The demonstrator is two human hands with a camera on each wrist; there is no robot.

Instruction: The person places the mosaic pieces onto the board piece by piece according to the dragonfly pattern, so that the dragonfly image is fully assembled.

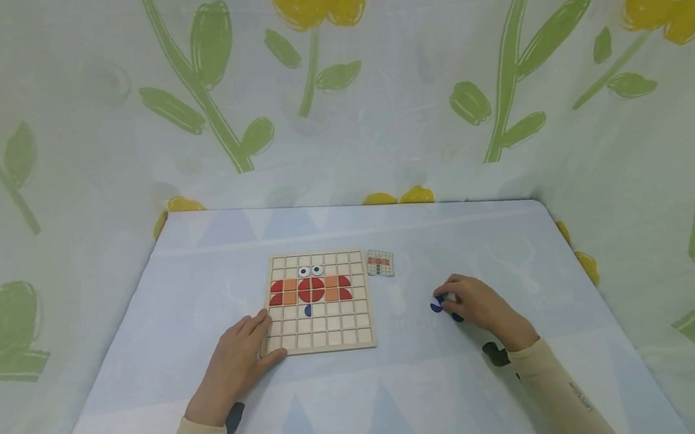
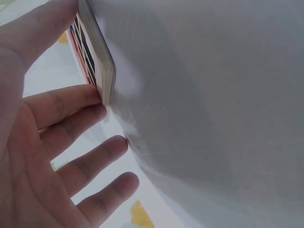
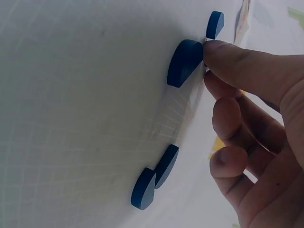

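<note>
My left hand (image 1: pixel 242 357) lies at the near left corner of a wooden grid board (image 1: pixel 358 337), fingertips on its left edge and thumb along the front edge. Its fingers are nearly straight in the left wrist view. On the board are two eye pieces (image 1: pixel 311 271), red quarter-circles, orange squares (image 1: pixel 288 291) and one blue half-round piece (image 1: pixel 308 311). Over the table at right, my right hand (image 1: pixel 476 306) pinches another blue half-round piece (image 3: pixel 185 64) between thumb and index fingertips. Several more blue pieces (image 3: pixel 143 189) lie under and beside that hand.
A small pattern card (image 1: pixel 380 263) lies just off the board's upper right side. The pale patterned tabletop (image 1: pixel 340 411) ends at a back edge, and a flower-printed cloth (image 1: pixel 399 102) hangs behind it.
</note>
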